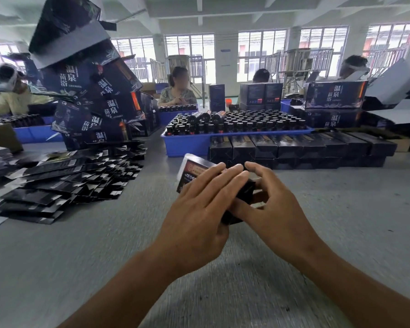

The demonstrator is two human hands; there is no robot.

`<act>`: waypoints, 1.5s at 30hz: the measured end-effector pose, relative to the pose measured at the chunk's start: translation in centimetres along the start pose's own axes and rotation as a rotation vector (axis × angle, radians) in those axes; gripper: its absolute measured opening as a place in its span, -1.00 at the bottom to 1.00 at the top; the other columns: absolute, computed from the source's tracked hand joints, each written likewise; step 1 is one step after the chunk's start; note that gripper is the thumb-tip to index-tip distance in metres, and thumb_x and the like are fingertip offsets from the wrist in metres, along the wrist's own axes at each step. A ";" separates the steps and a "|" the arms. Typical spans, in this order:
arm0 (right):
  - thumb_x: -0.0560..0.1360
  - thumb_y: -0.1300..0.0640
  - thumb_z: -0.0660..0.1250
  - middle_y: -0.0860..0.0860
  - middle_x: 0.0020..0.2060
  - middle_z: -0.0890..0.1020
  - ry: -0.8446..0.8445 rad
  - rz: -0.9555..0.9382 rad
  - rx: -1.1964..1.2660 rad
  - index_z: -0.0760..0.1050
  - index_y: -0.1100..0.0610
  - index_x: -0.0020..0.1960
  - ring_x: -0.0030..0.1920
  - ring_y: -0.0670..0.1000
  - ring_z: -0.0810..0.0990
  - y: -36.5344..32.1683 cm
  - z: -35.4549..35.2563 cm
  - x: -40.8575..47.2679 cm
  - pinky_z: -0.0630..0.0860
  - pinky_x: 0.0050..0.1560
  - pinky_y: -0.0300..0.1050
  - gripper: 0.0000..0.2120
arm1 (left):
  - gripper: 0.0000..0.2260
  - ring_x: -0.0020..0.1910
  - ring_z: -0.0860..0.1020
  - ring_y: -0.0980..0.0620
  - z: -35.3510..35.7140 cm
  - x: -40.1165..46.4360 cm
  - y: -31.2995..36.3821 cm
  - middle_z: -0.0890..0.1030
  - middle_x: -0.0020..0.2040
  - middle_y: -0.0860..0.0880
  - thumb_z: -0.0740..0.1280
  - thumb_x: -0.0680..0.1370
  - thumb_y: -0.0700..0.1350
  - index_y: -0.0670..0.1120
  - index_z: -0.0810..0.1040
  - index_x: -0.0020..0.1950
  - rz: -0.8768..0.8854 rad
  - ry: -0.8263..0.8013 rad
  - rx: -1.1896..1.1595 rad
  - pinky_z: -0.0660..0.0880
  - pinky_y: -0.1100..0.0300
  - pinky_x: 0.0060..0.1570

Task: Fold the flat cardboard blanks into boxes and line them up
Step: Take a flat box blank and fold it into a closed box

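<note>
While flat blanks (64, 183) wait in loose pile at left, left hand (199, 209) lies over half-folded box (194, 171) at table centre, fingers nearly straight, pressing. Right hand (270, 200) pinches near end, thumb under. Advice: hold body square, tuck end flap fully, crease firm. Finished row of boxes (301, 145) stands behind at right, before blue tray (187, 144); place new 1 flush at row end.

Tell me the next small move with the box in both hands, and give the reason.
Probably finish closing the near end flap, then set it in line. The left hand lies over the small dark box with straight fingers, while the right hand curls at its near end, so folding seems unfinished. The row of finished boxes lies just beyond.
</note>
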State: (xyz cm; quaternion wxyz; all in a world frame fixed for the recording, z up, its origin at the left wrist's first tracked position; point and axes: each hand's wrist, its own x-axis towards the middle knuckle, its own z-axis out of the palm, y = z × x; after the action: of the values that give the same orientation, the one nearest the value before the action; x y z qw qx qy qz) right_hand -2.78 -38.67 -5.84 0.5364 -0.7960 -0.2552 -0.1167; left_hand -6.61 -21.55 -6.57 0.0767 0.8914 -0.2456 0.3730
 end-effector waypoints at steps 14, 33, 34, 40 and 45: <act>0.17 0.09 0.55 -0.17 -0.09 0.72 -0.212 0.259 0.250 0.55 0.00 0.13 -0.05 -0.11 0.71 1.4 -0.7 0.9 0.64 -0.03 -0.10 -0.46 | -0.64 0.03 0.66 0.21 -1.6 1.1 -1.3 0.71 0.07 0.11 0.35 0.58 0.07 0.07 0.48 0.36 -0.861 0.217 -0.972 0.62 0.25 -0.01; 0.46 0.14 0.50 -0.25 0.08 0.68 -0.066 0.115 0.414 0.49 -0.07 0.28 0.09 -0.19 0.67 1.5 -1.8 1.5 0.60 -0.07 -0.35 -0.57 | -0.55 0.08 0.66 0.17 -1.1 0.6 -1.6 0.68 0.13 0.18 0.52 0.35 0.10 0.17 0.57 0.23 -0.730 0.121 -1.125 0.57 0.37 -0.07; 0.48 0.14 0.49 -0.24 0.08 0.68 -0.066 0.106 0.412 0.49 -0.07 0.28 0.09 -0.19 0.67 1.4 -1.9 1.5 0.60 -0.08 -0.36 -0.58 | -0.56 0.08 0.67 0.15 -1.2 0.6 -1.6 0.68 0.13 0.17 0.52 0.35 0.10 0.18 0.58 0.22 -0.725 0.154 -1.125 0.58 0.35 -0.07; 0.54 0.23 0.42 -0.27 0.09 0.67 -0.067 0.009 0.342 0.49 -0.29 0.22 0.10 -0.25 0.64 1.3 -1.6 1.4 0.55 -0.09 -0.44 -0.55 | -0.71 0.06 0.68 0.04 -1.5 0.7 -1.2 0.69 0.10 0.10 0.48 0.40 0.01 0.20 0.58 0.09 -0.628 0.195 -1.076 0.62 0.20 0.01; 0.58 0.12 0.38 -0.37 0.17 0.59 -0.132 -0.056 0.232 0.44 -0.48 0.25 0.19 -0.31 0.56 1.0 -1.7 1.2 0.55 -0.01 -0.41 -0.50 | -0.75 0.06 0.68 0.06 -1.5 0.7 -1.4 0.68 0.11 0.13 0.47 0.40 0.02 0.19 0.64 0.07 -0.629 0.178 -1.038 0.61 0.21 -0.02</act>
State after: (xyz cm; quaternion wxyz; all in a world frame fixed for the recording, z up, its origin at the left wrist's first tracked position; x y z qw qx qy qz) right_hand -1.05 -40.16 -5.43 0.6033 -0.7271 -0.3240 -0.0488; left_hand -6.46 -20.10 -4.97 0.6274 0.7331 -0.1128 0.2371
